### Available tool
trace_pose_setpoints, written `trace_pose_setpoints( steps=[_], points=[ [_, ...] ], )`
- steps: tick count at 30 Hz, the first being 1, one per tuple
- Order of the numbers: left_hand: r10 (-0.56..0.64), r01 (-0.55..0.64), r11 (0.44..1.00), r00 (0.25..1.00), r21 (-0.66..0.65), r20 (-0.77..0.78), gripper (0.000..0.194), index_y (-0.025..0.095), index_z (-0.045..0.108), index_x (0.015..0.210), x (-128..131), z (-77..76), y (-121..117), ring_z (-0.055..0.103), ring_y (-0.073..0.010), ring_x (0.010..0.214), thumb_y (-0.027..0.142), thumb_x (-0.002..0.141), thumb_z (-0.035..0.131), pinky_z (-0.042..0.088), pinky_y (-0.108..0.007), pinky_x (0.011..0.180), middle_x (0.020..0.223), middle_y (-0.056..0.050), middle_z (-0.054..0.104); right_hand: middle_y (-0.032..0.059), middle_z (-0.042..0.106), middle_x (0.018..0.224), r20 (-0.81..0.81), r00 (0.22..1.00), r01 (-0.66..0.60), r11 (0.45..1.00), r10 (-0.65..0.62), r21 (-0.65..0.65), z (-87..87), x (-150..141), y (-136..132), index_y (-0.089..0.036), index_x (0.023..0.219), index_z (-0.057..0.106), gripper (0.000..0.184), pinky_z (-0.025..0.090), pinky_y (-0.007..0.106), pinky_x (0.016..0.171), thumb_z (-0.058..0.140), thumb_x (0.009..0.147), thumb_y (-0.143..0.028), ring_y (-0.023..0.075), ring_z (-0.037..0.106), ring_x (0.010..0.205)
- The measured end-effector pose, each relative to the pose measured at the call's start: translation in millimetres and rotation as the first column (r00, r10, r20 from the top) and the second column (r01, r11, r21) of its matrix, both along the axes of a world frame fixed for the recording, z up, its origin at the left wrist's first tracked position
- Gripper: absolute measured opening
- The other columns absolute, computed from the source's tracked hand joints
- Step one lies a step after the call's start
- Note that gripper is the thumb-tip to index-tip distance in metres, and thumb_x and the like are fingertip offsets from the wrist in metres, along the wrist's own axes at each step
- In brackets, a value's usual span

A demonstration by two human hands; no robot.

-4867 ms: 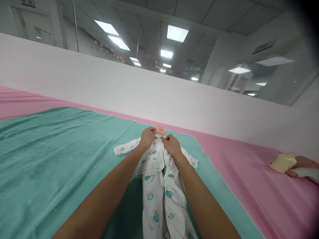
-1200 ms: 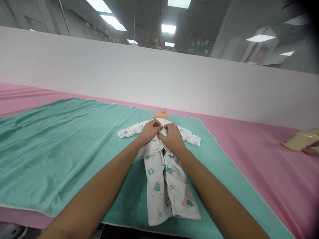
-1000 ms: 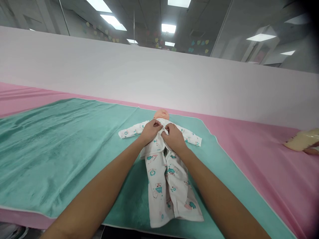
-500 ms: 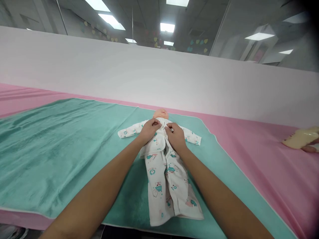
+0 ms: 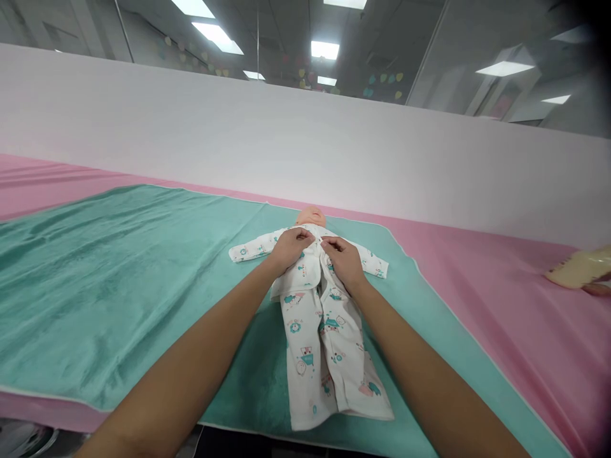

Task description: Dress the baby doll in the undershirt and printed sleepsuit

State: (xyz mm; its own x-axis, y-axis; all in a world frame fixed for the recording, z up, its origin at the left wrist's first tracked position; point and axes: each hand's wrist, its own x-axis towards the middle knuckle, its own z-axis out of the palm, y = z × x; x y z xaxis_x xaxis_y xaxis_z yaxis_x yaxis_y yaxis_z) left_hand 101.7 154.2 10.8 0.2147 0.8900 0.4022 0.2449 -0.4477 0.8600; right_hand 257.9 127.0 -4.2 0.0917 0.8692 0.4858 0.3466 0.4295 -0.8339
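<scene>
A baby doll (image 5: 311, 216) lies on its back with its head toward the wall, dressed in a white printed jacket (image 5: 301, 272) and matching pants (image 5: 305, 356). Both sleeves stretch out sideways. At the chest, my left hand (image 5: 290, 247) pinches the jacket's front edge between thumb and fingertips. Just to its right, my right hand (image 5: 344, 259) has its fingers closed on the other side of the same opening. Only a small gap separates the two sets of fingertips. Any fastener between them is too small to make out.
A teal blanket (image 5: 133, 273) lies under the doll, over a pink sheet (image 5: 491, 286). Behind stands a white wall (image 5: 267, 140) with glass above. At the far right a pale yellow bottle-like object (image 5: 577, 267) lies with part of a hand beside it.
My right hand's fingers have shifted slightly upward and straightened a little at the jacket's opening. The left hand keeps its pinch. The whole view has moved slightly.
</scene>
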Motion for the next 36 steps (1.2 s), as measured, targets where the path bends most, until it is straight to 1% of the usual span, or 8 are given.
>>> trace_pose_setpoints(
  steps=[7,12,17,21,25,27,32,36],
  points=[
    [0.04,-0.04,0.999,0.999,-0.019,0.005,0.016,0.018,0.06,0.073,7,7.0,-5,0.054,-0.0154,0.074,0.029,0.077,0.05,0.04,-0.026,0.065,0.077,-0.001,0.063,0.0026,0.066,0.101,-0.027,0.999,-0.019,1.0,0.019,-0.006,-3.9,1,2,-0.021,0.087,0.065,0.027,0.044,0.035,0.083,0.053,0.075,-0.041,0.018,0.058,0.087],
    [0.065,-0.065,0.998,0.998,0.001,-0.012,0.018,0.018,0.062,0.07,8,5.4,-1,0.055,-0.0157,0.07,0.033,0.075,0.054,0.039,-0.027,0.062,0.072,-0.001,0.063,0.0021,0.065,0.102,-0.053,0.998,-0.036,0.999,0.036,-0.005,-3.9,1,2,-0.021,0.085,0.065,0.024,0.043,0.033,0.083,0.054,0.076,-0.04,0.0176,0.058,0.089],
    [0.062,-0.062,0.998,0.998,-0.009,0.011,0.016,0.018,0.064,0.07,7,5.1,1,0.057,-0.016,0.072,0.033,0.072,0.057,0.041,-0.026,0.064,0.073,-0.001,0.065,0.0011,0.065,0.103,-0.012,1.0,-0.015,1.0,0.015,0.0,-0.4,-1,-2,-0.021,0.081,0.066,0.021,0.043,0.032,0.083,0.055,0.075,-0.038,0.0168,0.058,0.088],
    [0.062,-0.062,0.998,0.998,-0.01,-0.025,0.015,0.018,0.064,0.065,7,8.8,-1,0.058,-0.0162,0.072,0.03,0.071,0.058,0.041,-0.027,0.065,0.073,-0.001,0.066,0.0021,0.065,0.103,0.013,1.0,-0.004,1.0,0.004,0.008,1.1,-3,-4,-0.021,0.081,0.067,0.022,0.044,0.032,0.08,0.054,0.075,-0.038,0.0176,0.058,0.088],
    [0.104,-0.104,0.995,0.991,0.014,-0.086,0.025,0.018,0.061,0.061,8,10.4,-3,0.055,-0.0153,0.067,0.04,0.073,0.056,0.038,-0.027,0.06,0.068,0.0,0.064,0.002,0.064,0.104,0.047,0.999,-0.028,0.998,0.025,0.049,1.5,-4,-4,-0.022,0.078,0.067,0.02,0.044,0.032,0.079,0.052,0.077,-0.036,0.0179,0.057,0.092],
    [0.115,-0.115,0.993,0.988,0.008,-0.104,0.026,0.019,0.062,0.062,8,11.3,-4,0.055,-0.0154,0.066,0.042,0.072,0.056,0.037,-0.027,0.058,0.068,0.0,0.064,0.0024,0.063,0.104,0.058,0.997,-0.052,0.997,0.048,0.065,1.7,-4,-4,-0.023,0.076,0.067,0.02,0.044,0.032,0.081,0.052,0.077,-0.035,0.0181,0.056,0.095],
    [0.112,-0.112,0.994,0.982,0.014,-0.149,0.014,0.018,0.064,0.068,8,15.4,-8,0.057,-0.0164,0.072,0.024,0.07,0.052,0.04,-0.027,0.065,0.074,-0.001,0.066,0.0034,0.06,0.108,0.076,0.99,-0.123,0.992,0.121,0.025,2.3,0,-2,-0.023,0.078,0.069,0.021,0.042,0.035,0.088,0.055,0.076,-0.039,0.0184,0.055,0.098],
    [0.128,-0.13,0.991,0.987,-0.021,-0.095,0.019,0.017,0.061,0.083,8,12.2,-8,0.058,-0.0159,0.072,0.019,0.067,0.052,0.042,-0.027,0.067,0.08,-0.003,0.066,0.0034,0.059,0.11,0.071,0.986,-0.153,0.988,0.152,0.003,2.9,1,-2,-0.023,0.076,0.069,0.02,0.042,0.033,0.089,0.057,0.076,-0.039,0.0183,0.054,0.102]
  ],
)
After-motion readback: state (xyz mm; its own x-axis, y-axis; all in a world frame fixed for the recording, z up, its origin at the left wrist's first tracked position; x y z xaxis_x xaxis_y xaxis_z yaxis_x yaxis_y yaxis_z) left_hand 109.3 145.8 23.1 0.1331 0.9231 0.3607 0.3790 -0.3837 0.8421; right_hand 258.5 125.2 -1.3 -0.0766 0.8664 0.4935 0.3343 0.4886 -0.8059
